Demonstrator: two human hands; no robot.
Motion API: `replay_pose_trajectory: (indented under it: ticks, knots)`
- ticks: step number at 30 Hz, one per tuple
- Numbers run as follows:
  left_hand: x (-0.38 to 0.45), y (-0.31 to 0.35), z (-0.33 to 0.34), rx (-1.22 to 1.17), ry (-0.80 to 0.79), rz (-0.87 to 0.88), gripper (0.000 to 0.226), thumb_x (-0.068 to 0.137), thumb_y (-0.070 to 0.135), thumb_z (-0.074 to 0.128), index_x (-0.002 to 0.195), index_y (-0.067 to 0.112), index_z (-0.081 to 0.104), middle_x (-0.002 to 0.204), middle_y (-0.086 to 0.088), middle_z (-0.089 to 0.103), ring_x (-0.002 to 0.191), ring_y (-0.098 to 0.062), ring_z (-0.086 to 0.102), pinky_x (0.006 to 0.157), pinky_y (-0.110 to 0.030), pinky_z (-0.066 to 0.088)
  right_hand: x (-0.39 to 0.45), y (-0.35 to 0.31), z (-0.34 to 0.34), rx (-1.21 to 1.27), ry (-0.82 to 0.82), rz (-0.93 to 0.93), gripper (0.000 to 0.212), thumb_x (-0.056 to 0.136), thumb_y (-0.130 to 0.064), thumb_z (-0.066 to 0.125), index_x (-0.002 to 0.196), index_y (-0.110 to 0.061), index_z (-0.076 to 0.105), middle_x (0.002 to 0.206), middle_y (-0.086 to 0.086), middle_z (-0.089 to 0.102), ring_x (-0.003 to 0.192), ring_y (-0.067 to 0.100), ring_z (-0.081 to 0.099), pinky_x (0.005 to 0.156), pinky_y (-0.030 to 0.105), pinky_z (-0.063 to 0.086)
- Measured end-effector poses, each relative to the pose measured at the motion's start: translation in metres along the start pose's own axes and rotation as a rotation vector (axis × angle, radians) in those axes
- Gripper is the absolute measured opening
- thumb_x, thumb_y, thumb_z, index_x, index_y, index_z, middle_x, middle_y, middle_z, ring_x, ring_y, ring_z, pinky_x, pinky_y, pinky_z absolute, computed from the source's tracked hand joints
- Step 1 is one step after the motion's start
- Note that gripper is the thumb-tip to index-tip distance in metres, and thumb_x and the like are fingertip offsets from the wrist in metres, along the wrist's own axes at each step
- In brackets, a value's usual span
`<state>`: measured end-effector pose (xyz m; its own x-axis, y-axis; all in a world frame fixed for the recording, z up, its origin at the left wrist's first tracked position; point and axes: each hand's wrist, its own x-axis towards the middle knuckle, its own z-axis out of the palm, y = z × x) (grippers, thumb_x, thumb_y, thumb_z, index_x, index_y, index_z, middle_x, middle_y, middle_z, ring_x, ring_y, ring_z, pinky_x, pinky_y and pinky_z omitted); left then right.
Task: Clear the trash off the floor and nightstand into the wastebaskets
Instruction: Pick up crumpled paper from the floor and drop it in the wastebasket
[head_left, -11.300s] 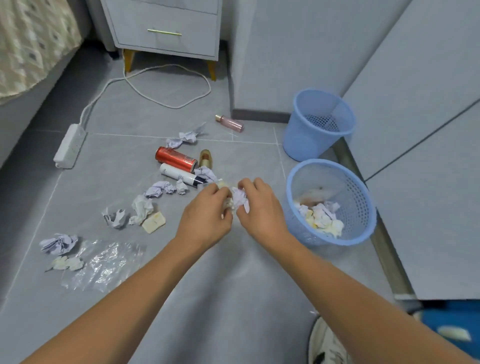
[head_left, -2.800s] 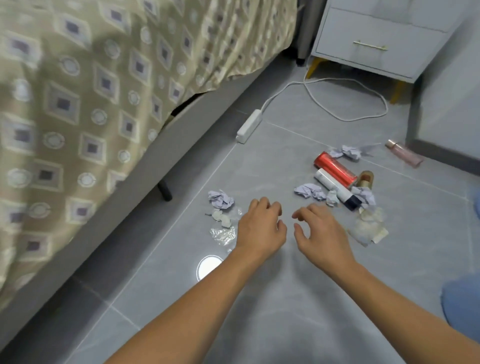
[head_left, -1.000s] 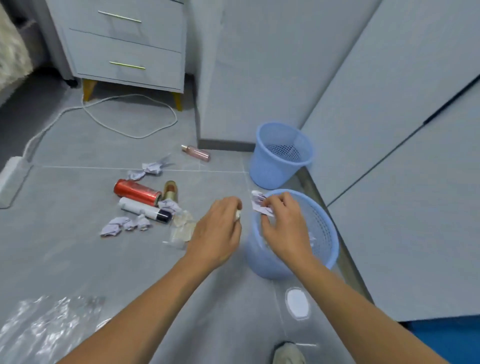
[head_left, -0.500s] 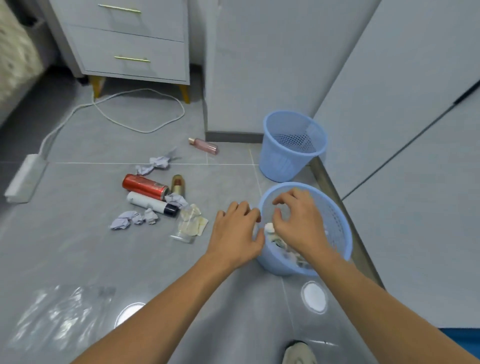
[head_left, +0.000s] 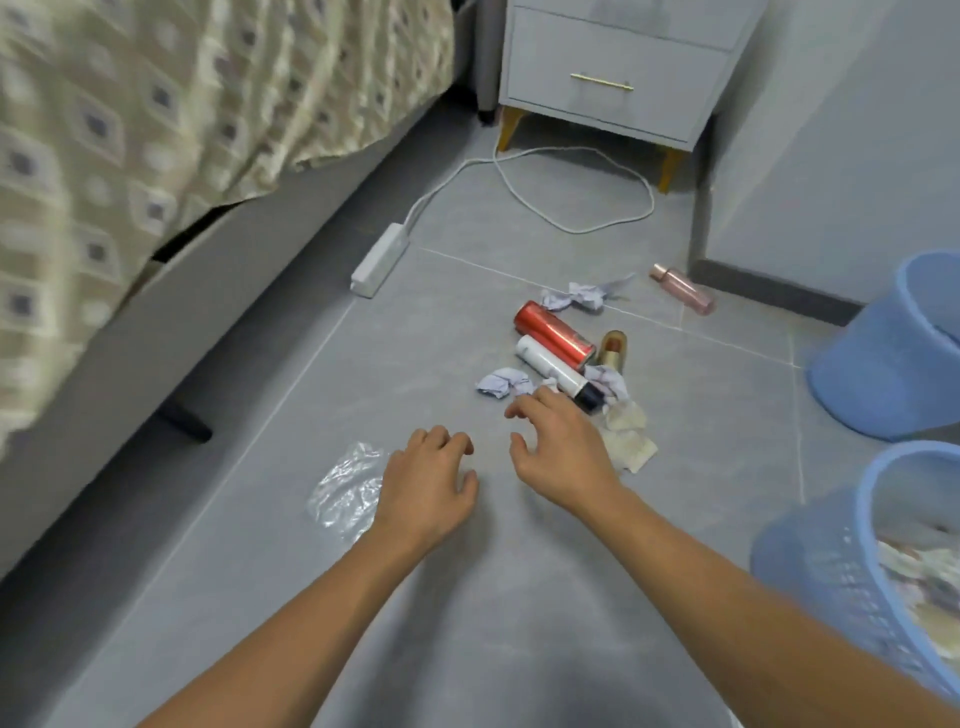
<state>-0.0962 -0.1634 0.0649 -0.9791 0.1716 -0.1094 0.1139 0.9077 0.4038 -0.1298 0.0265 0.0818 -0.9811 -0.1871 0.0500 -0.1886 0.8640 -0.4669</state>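
Observation:
Both hands hover empty over the grey floor tiles, fingers apart. My left hand (head_left: 426, 488) is beside a clear plastic wrapper (head_left: 345, 491). My right hand (head_left: 563, 447) reaches toward a crumpled lilac paper (head_left: 501, 382) and a white tube with a black cap (head_left: 558, 371). Behind them lie a red can (head_left: 553, 334), a gold bottle (head_left: 613, 348), another crumpled paper (head_left: 579, 299) and a pink bottle (head_left: 681, 288). Cream wrappers (head_left: 628, 436) lie right of my right hand. The near blue wastebasket (head_left: 831, 577) holds paper; a second blue wastebasket (head_left: 883, 358) stands behind it.
A bed with a patterned cover (head_left: 156, 130) runs along the left. A grey nightstand (head_left: 618, 73) stands at the back, with a white power strip (head_left: 379, 260) and its looped cord (head_left: 571, 208) on the floor. A grey wall (head_left: 831, 156) is at the right.
Both hands have left the near wastebasket, where the right hand dropped its paper, and now hover empty over the floor trash. The view has swung left toward the bed.

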Motion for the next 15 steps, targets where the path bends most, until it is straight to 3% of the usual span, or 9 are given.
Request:
replay_pose_trajectory:
  ticks: [4, 6, 9, 12, 15]
  knots:
    - [-0.019, -0.064, 0.013, 0.027, -0.02, -0.216, 0.05, 0.089, 0.05, 0.057, 0.135, 0.03, 0.053, 0.129, 0.002, 0.049, 0.123, -0.025, 0.047, 0.093, -0.043, 0.047, 0.023, -0.024, 0.058, -0.035, -0.167, -0.054, 0.041, 0.087, -0.023, 0.063, 0.128, -0.025, 0.057, 0.129, -0.002, 0.052, 0.122, 0.023, 0.047, 0.086, 0.039, 0.05]
    - [-0.026, -0.083, 0.019, 0.039, -0.058, -0.301, 0.064, 0.082, 0.057, 0.062, 0.14, 0.035, 0.045, 0.139, 0.001, 0.041, 0.132, -0.027, 0.04, 0.1, -0.045, 0.043, 0.034, -0.024, 0.079, -0.07, -0.164, -0.06, 0.047, 0.086, -0.018, 0.062, 0.132, -0.023, 0.055, 0.133, 0.001, 0.049, 0.125, 0.026, 0.043, 0.085, 0.038, 0.049]
    - [-0.033, -0.099, 0.032, 0.006, -0.094, -0.381, 0.077, 0.072, 0.064, 0.063, 0.141, 0.041, 0.038, 0.137, 0.0, 0.036, 0.134, -0.028, 0.033, 0.104, -0.048, 0.04, 0.057, -0.015, 0.099, -0.167, -0.134, -0.016, 0.06, 0.08, -0.01, 0.062, 0.138, -0.02, 0.052, 0.147, 0.01, 0.041, 0.137, 0.036, 0.034, 0.1, 0.048, 0.048]
    - [-0.036, -0.105, 0.047, 0.068, -0.069, -0.352, 0.074, 0.071, 0.066, 0.065, 0.137, 0.041, 0.041, 0.136, 0.001, 0.034, 0.132, -0.028, 0.031, 0.102, -0.047, 0.041, 0.082, 0.001, 0.11, -0.303, -0.132, 0.058, 0.068, 0.079, -0.01, 0.061, 0.143, -0.024, 0.046, 0.155, 0.018, 0.033, 0.142, 0.046, 0.028, 0.107, 0.054, 0.041]
    - [-0.036, -0.106, 0.057, 0.097, 0.008, -0.294, 0.053, 0.08, 0.06, 0.066, 0.125, 0.038, 0.05, 0.127, 0.004, 0.04, 0.12, -0.024, 0.039, 0.09, -0.042, 0.042, 0.093, 0.013, 0.114, -0.421, -0.173, 0.049, 0.057, 0.082, -0.011, 0.057, 0.137, -0.024, 0.049, 0.136, 0.017, 0.048, 0.121, 0.044, 0.046, 0.095, 0.048, 0.041]
